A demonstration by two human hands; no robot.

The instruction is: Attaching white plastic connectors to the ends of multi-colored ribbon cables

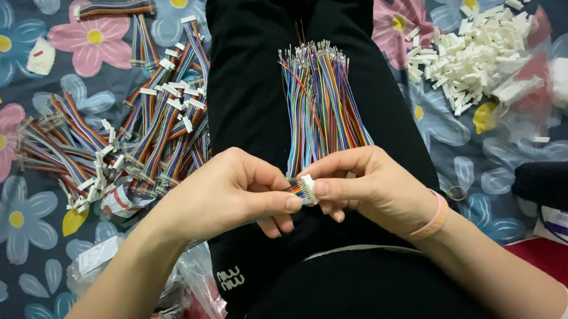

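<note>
item: small white connector (pixel 308 189) with rainbow wires, over the lap, pinched between left hand (pixel 232 192) and right hand (pixel 374 188); risk: a thin wire may bend or slip out if pushed crooked.

Centre of frame: loose wire bundle (pixel 320 104) lying along the person's leg (pixel 249 83), running from upper centre down to the hands. Lower centre: left hand (pixel 229 192) and right hand (pixel 374 184) meeting at a small connector (pixel 307 189), wire ends entering it. Left of frame: heap of finished wire harnesses (pixel 134 135) on the cloth (pixel 17 232). Upper right: pile of connector housings (pixel 470 49). Lower left: plastic bags (pixel 98 260).
</note>
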